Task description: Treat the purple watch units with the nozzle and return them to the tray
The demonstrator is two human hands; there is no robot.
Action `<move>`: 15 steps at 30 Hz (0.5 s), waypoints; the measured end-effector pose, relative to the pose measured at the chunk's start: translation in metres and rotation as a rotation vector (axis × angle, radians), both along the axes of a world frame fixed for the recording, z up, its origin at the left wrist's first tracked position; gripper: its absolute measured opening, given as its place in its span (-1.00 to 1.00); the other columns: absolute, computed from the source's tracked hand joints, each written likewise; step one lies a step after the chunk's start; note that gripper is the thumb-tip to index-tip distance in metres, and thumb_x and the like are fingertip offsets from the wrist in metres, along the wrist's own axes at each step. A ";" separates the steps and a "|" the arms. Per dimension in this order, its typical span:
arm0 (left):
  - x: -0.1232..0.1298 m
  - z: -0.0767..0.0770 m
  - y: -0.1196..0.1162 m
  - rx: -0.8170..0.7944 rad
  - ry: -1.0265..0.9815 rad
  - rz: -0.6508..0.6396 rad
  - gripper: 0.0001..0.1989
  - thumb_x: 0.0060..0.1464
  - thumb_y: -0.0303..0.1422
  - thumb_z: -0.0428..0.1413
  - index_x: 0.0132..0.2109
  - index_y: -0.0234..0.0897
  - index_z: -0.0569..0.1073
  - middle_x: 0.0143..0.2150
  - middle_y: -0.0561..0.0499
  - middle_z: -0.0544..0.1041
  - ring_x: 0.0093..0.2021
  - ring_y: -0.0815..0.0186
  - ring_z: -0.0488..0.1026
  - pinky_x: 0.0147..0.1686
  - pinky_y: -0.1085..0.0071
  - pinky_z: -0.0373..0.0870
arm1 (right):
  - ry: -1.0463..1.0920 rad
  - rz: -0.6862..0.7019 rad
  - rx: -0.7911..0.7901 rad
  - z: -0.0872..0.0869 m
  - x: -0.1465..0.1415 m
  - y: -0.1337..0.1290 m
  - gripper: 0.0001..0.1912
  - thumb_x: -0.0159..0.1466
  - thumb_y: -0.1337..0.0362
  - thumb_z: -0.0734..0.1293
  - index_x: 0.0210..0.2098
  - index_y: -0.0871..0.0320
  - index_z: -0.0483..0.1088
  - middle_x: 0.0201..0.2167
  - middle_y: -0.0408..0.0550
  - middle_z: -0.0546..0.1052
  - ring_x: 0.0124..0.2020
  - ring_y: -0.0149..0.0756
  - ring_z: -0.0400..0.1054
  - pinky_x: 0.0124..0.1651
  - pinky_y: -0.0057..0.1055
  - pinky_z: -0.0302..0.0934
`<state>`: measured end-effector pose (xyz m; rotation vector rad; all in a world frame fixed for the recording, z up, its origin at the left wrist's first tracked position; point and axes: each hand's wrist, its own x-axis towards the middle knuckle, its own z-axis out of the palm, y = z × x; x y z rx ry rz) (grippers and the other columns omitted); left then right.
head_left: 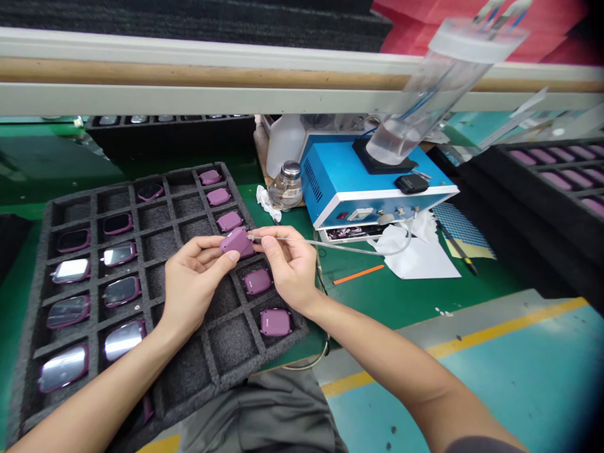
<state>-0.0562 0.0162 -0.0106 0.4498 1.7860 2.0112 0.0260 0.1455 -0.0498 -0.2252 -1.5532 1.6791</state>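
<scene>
Between thumb and fingers, my left hand (195,274) holds a purple watch-like casing (236,241) above the right part of a dark foam tray (234,340). My right hand (291,264) pinches the end of a clear thin tube (330,243), its tip at the casing's right edge. The tube runs right towards a blue box-shaped device (340,170). More purple casings lie face down in the tray's right column, such as one (276,322) near the front corner. Casings with glossy screens (65,368) fill several compartments on the left.
A glass bottle with a metal cap (285,187) stands left of the device, which carries a clear cylinder (419,107). An orange stick (358,274), white paper (425,261) and a black pen (457,248) lie rightward. Dark trays (519,207) are stacked far right. A shelf edge (189,97) crosses above.
</scene>
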 end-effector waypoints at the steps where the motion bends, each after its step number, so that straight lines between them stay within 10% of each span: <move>1: 0.000 0.000 0.000 0.001 0.001 0.000 -0.66 -0.13 -0.34 0.47 -0.19 -0.28 0.59 -0.25 0.01 0.69 -0.27 0.36 0.61 -0.20 0.50 0.55 | 0.003 0.000 0.001 0.000 0.000 0.000 -0.84 0.38 0.16 0.35 -0.14 0.09 0.51 -0.16 -0.04 0.63 -0.20 -0.32 0.56 -0.04 -0.29 0.53; 15: -0.001 -0.001 0.000 0.004 0.005 -0.005 -0.66 -0.14 -0.34 0.47 -0.19 -0.28 0.59 -0.25 0.01 0.69 -0.26 0.36 0.61 -0.20 0.50 0.55 | -0.024 -0.011 0.017 0.001 0.000 0.000 -0.80 0.38 0.12 0.34 -0.14 0.09 0.50 -0.17 -0.04 0.63 -0.15 -0.29 0.57 -0.06 -0.31 0.54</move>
